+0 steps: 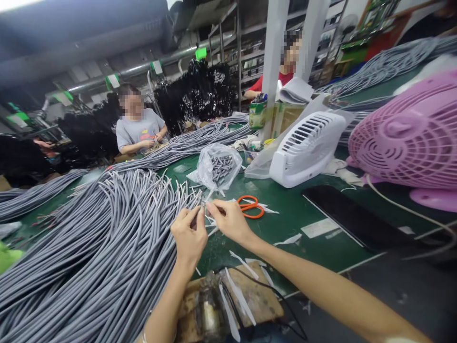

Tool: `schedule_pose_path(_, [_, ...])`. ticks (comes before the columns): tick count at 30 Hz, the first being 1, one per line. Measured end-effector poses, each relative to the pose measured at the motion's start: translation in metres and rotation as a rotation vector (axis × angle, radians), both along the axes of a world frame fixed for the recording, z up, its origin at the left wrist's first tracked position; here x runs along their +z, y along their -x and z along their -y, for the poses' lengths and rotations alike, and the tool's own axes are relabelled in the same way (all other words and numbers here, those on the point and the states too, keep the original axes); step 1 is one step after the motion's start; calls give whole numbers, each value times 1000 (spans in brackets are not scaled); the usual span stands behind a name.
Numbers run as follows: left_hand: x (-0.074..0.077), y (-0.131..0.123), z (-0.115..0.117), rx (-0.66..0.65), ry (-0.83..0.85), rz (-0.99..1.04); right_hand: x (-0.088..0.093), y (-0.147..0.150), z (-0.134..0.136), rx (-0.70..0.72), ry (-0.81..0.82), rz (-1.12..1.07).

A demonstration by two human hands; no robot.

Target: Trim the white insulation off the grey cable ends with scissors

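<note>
Both my hands meet over the green table, at the right edge of a big spread of grey cables (89, 247) with pale stripped ends. My left hand (190, 233) is closed in a pinch at the end of one grey cable. Thumb and fingers of my right hand (230, 221) pinch the same cable end from the other side; the fingers hide most of it. Just right of my right hand lie scissors with orange handles (251, 207). Beyond the hands sits a clear plastic bag (204, 164) holding many short grey tube pieces (222, 167).
A white fan (303, 147), a pink fan (400, 133) and a black flat device (350, 214) occupy the right side. A wooden board (259, 297) with a glass jar (210, 309) lies near me. White strips (239, 295) are scattered about. Two co-workers sit across the table.
</note>
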State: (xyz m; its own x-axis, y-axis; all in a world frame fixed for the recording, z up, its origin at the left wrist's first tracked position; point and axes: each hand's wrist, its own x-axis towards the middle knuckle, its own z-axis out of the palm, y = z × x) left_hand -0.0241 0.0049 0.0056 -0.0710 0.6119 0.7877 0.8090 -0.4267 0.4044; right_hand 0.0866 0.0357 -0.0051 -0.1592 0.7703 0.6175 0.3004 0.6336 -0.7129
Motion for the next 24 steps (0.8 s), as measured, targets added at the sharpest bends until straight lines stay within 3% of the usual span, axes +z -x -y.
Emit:
schedule_pose_path(2, [1, -1, 1, -2, -1, -21, -1, -1, 1, -53, -86, 38])
schedule_pose_path(7, [3, -3, 5, 22, 13, -28, -1, -7, 7, -283, -582, 209])
schedule_pose_path(9, [3, -2, 5, 17, 50, -11, 1, -9, 6, -351, -658, 268])
schedule_pose_path(16, [4, 3, 4, -48, 193, 210, 5, -11, 1, -265, -347, 185])
schedule_pose_path(24, [6, 0, 6, -50, 196, 199, 5, -13, 0, -181, -282, 183])
